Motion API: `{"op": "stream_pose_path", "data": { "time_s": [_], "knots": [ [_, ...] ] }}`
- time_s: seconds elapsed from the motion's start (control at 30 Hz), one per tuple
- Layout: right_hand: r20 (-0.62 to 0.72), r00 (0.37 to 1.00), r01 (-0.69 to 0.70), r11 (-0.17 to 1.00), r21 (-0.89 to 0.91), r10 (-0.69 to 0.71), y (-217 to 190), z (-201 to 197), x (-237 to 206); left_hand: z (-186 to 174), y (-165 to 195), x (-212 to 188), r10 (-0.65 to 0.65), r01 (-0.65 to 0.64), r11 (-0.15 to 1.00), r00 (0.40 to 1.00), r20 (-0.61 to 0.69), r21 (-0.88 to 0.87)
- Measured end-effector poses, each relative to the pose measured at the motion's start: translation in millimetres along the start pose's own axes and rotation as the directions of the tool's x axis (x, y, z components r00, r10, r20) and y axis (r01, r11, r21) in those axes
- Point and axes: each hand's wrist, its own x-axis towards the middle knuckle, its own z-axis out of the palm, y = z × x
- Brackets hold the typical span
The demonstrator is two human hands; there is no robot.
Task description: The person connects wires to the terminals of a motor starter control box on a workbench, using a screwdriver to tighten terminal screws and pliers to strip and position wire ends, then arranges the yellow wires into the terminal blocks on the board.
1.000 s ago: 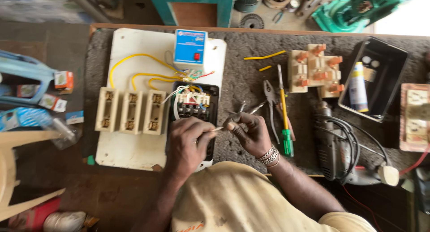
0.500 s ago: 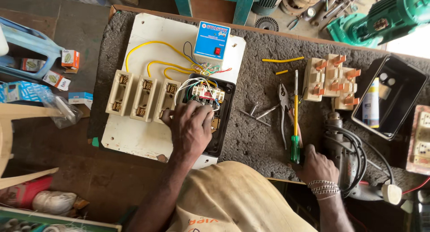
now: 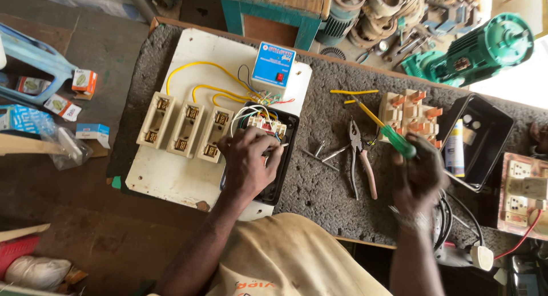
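Now the left hand (image 3: 246,162) presses fingers onto the black box (image 3: 273,159), pinching a wire; right of the box, the right hand (image 3: 419,173) grips a screwdriver (image 3: 383,128) above the pliers (image 3: 361,158).

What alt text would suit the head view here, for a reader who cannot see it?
Seen from above, a person's left hand rests on a black wired switch box mounted on a white board, while the right hand lifts a green-handled screwdriver. Pliers lie between the hands on the grey bench mat.
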Motion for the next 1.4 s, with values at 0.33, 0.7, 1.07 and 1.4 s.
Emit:
{"op": "stream_pose_path", "data": {
  "time_s": [0.33,0.7,1.07,1.4],
  "knots": [
    [0.402,0.817,0.411,0.907,0.095,-0.413,-54.3,57.9,27.4,-28.0,12.9,-5.9,0.049,-0.067,0.971,0.995,-0.085,-0.231],
    [0.751,0.575,0.454,0.890,0.036,-0.324,-73.5,82.8,28.8,-52.5,29.6,2.1,0.184,-0.183,0.983,0.981,0.061,-0.017],
    [0.718,0.587,0.427,0.896,0.117,-0.374,-37.9,73.9,47.6,-55.2,20.1,25.3,0.221,-0.223,0.975,0.955,0.199,-0.011],
    [0.480,0.861,-0.222,0.725,0.651,-0.167,10.4,62.2,37.7,-12.5,-2.4,7.4,0.093,-0.105,0.986,0.990,0.102,0.129]
  ]
}}
